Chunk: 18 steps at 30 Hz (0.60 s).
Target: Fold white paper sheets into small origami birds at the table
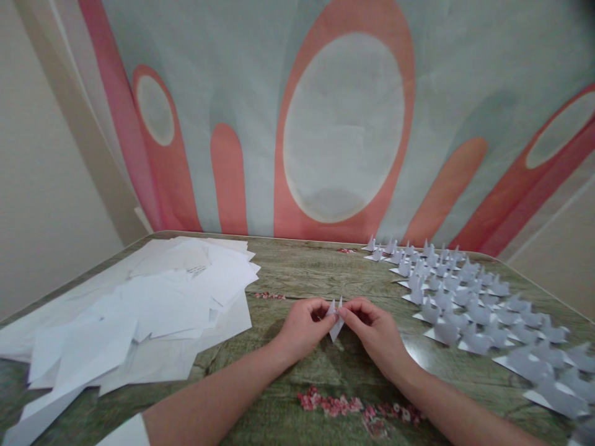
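Between my two hands, over the middle of the table, is a small folded white paper figure [335,329] with two thin points sticking up and one point facing down. My left hand [307,325] pinches its left side between thumb and fingers. From the other side, my right hand [372,328] pinches the right side the same way, thumb in front. The fingertips cover part of the folds. To the right stand rows of several folded white paper birds [476,313], each with raised points.
A spread pile of loose white paper sheets [171,303] covers the table's left side. The wood-patterned table [297,266] has pink flower prints [330,402]. Behind its far edge hangs a grey-green backdrop [260,105] with coral shapes.
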Motion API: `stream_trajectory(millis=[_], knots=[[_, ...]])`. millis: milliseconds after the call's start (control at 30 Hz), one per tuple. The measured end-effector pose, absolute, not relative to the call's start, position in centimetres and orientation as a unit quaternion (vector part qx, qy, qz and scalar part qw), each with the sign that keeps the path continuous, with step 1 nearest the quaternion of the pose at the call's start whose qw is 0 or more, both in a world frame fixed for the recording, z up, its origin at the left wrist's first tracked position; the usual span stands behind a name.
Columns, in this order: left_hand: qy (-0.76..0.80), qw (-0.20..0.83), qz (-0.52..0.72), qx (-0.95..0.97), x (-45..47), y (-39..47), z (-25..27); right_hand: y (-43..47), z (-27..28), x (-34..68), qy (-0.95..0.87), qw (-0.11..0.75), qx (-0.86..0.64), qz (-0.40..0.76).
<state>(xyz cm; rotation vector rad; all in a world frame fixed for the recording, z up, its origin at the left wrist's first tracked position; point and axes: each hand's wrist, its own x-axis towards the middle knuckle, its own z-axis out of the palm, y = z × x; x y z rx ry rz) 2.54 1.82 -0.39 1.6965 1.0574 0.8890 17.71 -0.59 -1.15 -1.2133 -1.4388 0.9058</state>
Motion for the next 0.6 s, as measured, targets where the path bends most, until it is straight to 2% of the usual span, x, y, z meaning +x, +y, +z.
stream_trajectory(millis=[600], knots=[[0.409, 0.484, 0.366, 0.682, 2.45, 1.64, -0.31, -0.52, -1.26, 17.35, -0.505, 0.540, -0.465, 0.487]])
